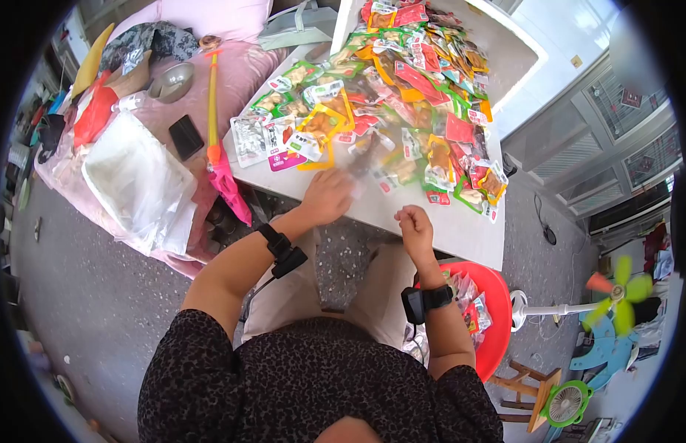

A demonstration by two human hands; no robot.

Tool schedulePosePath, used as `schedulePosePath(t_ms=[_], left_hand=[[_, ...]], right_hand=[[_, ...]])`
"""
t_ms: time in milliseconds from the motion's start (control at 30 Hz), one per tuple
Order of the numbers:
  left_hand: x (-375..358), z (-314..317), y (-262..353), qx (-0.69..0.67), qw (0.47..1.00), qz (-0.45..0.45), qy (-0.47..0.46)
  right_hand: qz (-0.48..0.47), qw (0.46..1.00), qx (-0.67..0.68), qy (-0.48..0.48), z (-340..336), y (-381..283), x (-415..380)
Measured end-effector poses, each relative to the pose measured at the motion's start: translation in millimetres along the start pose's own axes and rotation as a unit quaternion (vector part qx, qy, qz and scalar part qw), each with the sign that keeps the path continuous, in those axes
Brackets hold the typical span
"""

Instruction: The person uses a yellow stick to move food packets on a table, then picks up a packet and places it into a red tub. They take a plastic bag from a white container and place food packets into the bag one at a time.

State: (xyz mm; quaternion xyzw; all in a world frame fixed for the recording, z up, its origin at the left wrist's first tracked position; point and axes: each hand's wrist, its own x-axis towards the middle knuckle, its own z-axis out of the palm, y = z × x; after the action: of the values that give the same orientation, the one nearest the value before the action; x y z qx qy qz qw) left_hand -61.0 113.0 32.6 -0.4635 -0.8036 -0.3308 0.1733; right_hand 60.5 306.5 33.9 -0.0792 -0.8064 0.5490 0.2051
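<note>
My left hand is over the near edge of the white table. Its fingers are smeared by motion, close to a blurred dark packet, and I cannot tell whether they grip it. Just off the same edge, my right hand is curled closed, with nothing showing in it. Spread over the table are many small sealed snack packets in red, green and yellow. Near my left hand lie a yellow-edged packet and a silver packet. A packet with a green edge lies to the right.
A white foam box tips more packets onto the table's far end. Below my right forearm stands a red basin with packets inside. On the left, a pink-covered bed holds a white tray, a phone and a pink umbrella.
</note>
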Motion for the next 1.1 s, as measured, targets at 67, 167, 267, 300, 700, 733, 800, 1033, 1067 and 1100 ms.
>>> schedulePosePath(t_ms=[67,167,267,300,700,733,800,1033,1067,1100], left_hand=[[-2,1,-3,0.003,1.000,0.004,0.012],[-4,6,-7,0.013,1.000,-0.001,0.019],[-5,11,-8,0.038,0.999,-0.011,0.023],[-5,12,-8,0.041,0.999,-0.016,0.023],[-3,11,-9,0.027,0.998,-0.011,0.054],[-3,10,-9,0.029,0.998,-0.010,0.054],[-2,11,-9,0.034,0.998,-0.010,0.051],[-4,13,-11,0.043,0.998,-0.011,0.047],[-4,14,-11,0.044,0.998,-0.012,0.046],[-4,14,-10,0.045,0.998,-0.011,0.049]], right_hand=[[-0.025,0.999,0.028,-0.004,1,-8,35],[0.021,0.998,0.060,-0.025,8,-42,95],[0.076,0.986,0.147,-0.030,23,-52,154],[-0.067,0.997,0.000,-0.045,26,-32,184],[-0.148,0.922,-0.354,-0.048,75,24,273],[-0.159,0.931,-0.326,-0.034,77,27,275],[-0.182,0.947,-0.263,-0.001,82,34,279],[-0.281,0.954,-0.021,0.101,93,50,282],[-0.295,0.949,-0.026,0.109,92,50,280],[-0.332,0.932,-0.090,0.116,86,48,279]])
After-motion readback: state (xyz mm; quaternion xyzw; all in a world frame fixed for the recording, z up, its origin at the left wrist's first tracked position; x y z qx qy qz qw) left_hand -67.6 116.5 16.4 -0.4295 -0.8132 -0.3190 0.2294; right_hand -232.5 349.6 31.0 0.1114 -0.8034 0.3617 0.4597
